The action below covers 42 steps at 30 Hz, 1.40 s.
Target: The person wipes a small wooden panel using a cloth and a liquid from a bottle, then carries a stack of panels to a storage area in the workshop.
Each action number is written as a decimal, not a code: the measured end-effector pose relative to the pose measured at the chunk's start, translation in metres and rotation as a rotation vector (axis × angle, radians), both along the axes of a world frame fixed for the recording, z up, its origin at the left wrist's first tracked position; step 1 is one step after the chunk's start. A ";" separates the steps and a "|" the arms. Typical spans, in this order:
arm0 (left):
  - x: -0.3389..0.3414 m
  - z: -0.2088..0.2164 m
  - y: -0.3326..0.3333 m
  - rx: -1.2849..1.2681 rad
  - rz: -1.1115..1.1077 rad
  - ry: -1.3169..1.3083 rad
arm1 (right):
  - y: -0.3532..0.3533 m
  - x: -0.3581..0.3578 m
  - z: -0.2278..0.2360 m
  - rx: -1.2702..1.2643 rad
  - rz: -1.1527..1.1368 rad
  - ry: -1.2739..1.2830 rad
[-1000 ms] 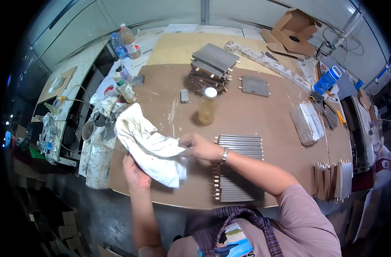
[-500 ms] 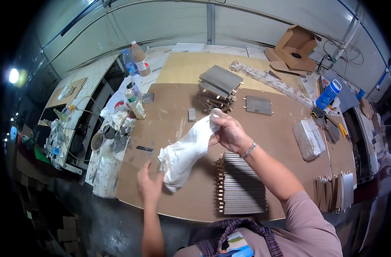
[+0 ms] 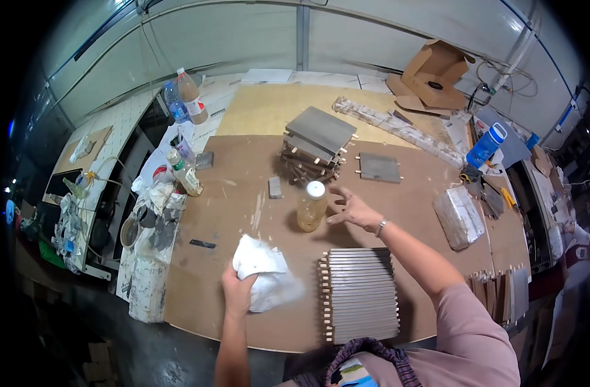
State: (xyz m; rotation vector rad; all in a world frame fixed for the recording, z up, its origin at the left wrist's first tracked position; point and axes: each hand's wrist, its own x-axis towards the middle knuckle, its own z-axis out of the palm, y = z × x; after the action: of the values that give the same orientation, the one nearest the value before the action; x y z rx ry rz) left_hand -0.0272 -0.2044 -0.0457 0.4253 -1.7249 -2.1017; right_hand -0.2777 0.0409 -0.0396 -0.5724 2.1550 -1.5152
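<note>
My left hand (image 3: 238, 290) is closed round a bunched white cloth (image 3: 264, 274) above the near left part of the table. My right hand (image 3: 353, 210) holds nothing, its fingers spread beside a clear bottle (image 3: 312, 209) with a white cap and yellowish contents. The bottle appears to stand upright in the middle of the table. Just below the right hand lies a row of grey-faced panels (image 3: 363, 293) packed side by side, with small wooden pegs along their ends.
Beyond the bottle is a stack of grey panels (image 3: 317, 132), with a single panel (image 3: 380, 167) to its right. A wrapped block (image 3: 459, 218) and a blue bottle (image 3: 487, 146) are at the right. Bottles and rags (image 3: 159, 193) crowd the left edge. An open cardboard box (image 3: 430, 80) sits at the back.
The cloth has left my right hand and is now in my left, lower down. My right hand has opened, and the capped bottle now shows beside it. The whole view has shifted slightly.
</note>
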 end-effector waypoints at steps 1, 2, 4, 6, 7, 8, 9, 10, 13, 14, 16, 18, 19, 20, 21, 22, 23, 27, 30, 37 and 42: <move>-0.006 -0.003 0.004 0.085 0.023 0.009 | -0.012 -0.004 -0.010 -0.071 0.092 -0.054; -0.016 -0.007 0.009 0.172 0.043 0.021 | -0.024 -0.009 -0.019 -0.140 0.179 -0.106; -0.031 -0.014 0.017 0.312 0.086 0.052 | -0.043 -0.013 -0.028 -0.187 0.249 -0.111; -0.036 -0.013 0.019 0.368 0.123 0.082 | -0.055 -0.016 -0.026 -0.184 0.286 -0.046; -0.037 -0.015 0.018 0.397 0.146 0.096 | -0.060 -0.017 -0.022 -0.181 0.309 -0.015; -0.036 -0.017 0.015 0.434 0.124 0.080 | -0.062 -0.012 -0.010 -0.142 0.301 0.038; -0.035 -0.020 0.010 0.470 0.101 0.063 | -0.062 -0.010 -0.005 -0.124 0.321 0.016; -0.034 -0.023 0.009 0.511 0.074 0.047 | -0.057 -0.009 -0.003 -0.103 0.338 -0.005; -0.036 -0.025 0.006 0.571 0.030 0.057 | -0.056 0.015 0.048 0.175 0.401 0.283; -0.038 -0.023 0.010 0.592 0.017 0.066 | -0.052 0.017 0.044 0.256 0.424 0.540; -0.042 -0.017 0.021 0.633 -0.006 0.081 | -0.048 0.023 0.038 0.368 0.438 0.838; -0.046 -0.008 0.031 0.660 -0.058 0.108 | -0.047 0.028 0.036 0.426 0.409 0.897; -0.046 -0.007 0.035 0.673 -0.083 0.119 | -0.047 0.031 0.036 0.453 0.395 0.923; -0.048 -0.014 0.035 0.672 -0.073 0.094 | -0.047 0.033 0.038 0.462 0.393 0.948; -0.049 -0.021 0.035 0.690 -0.064 0.084 | -0.046 0.036 0.041 0.471 0.391 0.973; -0.051 -0.026 0.034 0.708 -0.058 0.077 | -0.046 0.037 0.045 0.482 0.387 0.999; -0.052 -0.031 0.033 0.726 -0.051 0.069 | -0.045 0.038 0.048 0.499 0.371 1.033; -0.055 -0.041 0.032 0.753 -0.033 0.050 | -0.043 0.038 0.064 0.605 0.348 1.147; -0.055 -0.044 0.034 0.762 -0.028 0.056 | -0.041 0.035 0.068 0.658 0.337 1.181; -0.056 -0.053 0.035 0.747 -0.057 0.049 | -0.038 0.033 0.067 0.669 0.341 1.222; -0.057 -0.052 0.041 0.750 -0.051 0.027 | -0.035 0.037 0.067 0.685 0.365 1.217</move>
State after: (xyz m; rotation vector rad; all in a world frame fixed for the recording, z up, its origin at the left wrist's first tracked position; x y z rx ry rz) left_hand -0.0844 -0.1635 -0.0978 0.5477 -0.8755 -2.7240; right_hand -0.2412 0.0061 0.0278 -1.7671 2.8644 -0.0508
